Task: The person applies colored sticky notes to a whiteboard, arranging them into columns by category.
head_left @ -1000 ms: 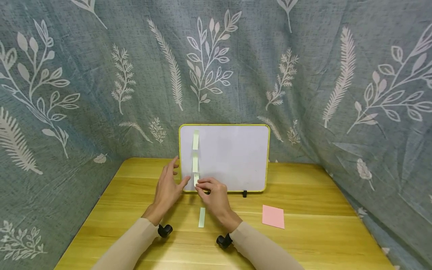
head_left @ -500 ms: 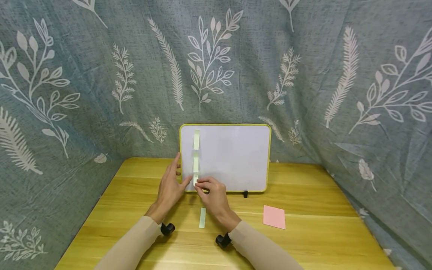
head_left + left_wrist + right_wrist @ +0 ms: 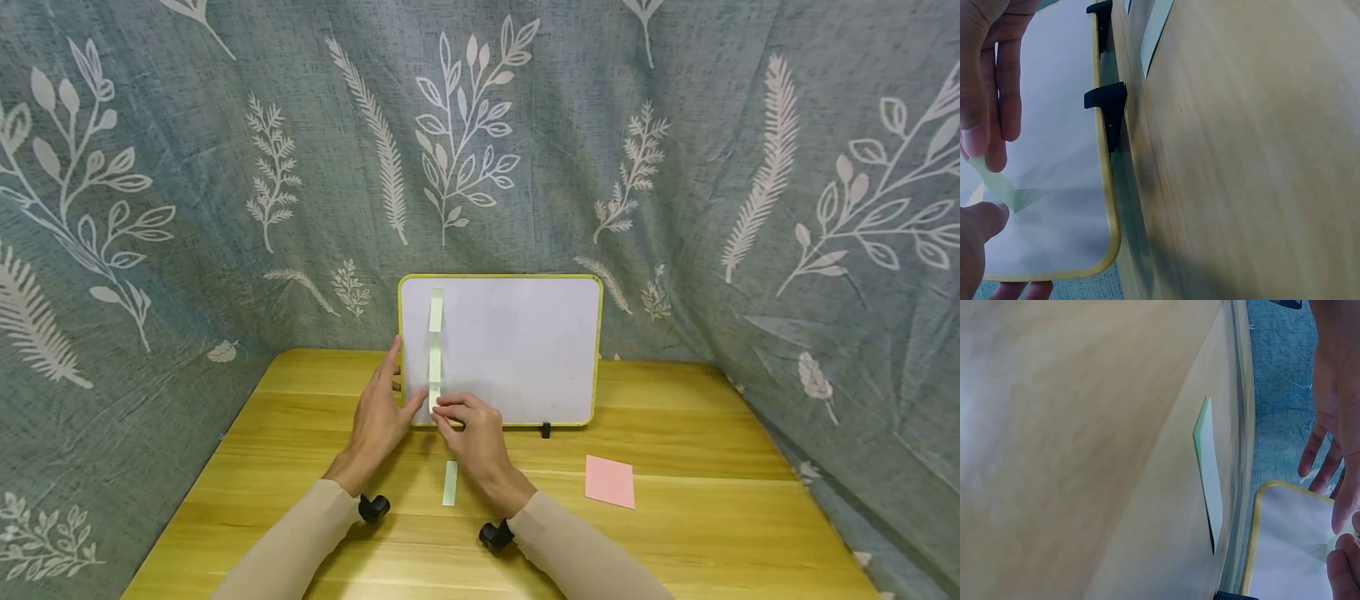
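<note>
A whiteboard (image 3: 517, 358) with a yellow frame stands upright at the back of the table. Two pale green sticky strips, an upper one (image 3: 437, 310) and a middle one (image 3: 435, 360), run down its left side. Below them, my right hand (image 3: 480, 429) pinches a third green strip (image 3: 999, 186) between thumb and fingers, against the board's lower left. My left hand (image 3: 375, 417) grips the board's left edge, fingers behind it. Its thumb (image 3: 988, 219) is in front, right at the strip's end.
A narrow green pad of sticky strips (image 3: 449, 483) lies on the wooden table (image 3: 705, 433) in front of the board. To the right is a pink sticky note square (image 3: 609, 482). Black feet (image 3: 1110, 112) hold the board's lower edge. A patterned cloth (image 3: 480, 167) hangs behind.
Over the last second my left hand has shifted slightly toward the board, its thumb closer to the lowest strip. The right hand keeps its pinch, and the lowest strip sits slightly straighter.
</note>
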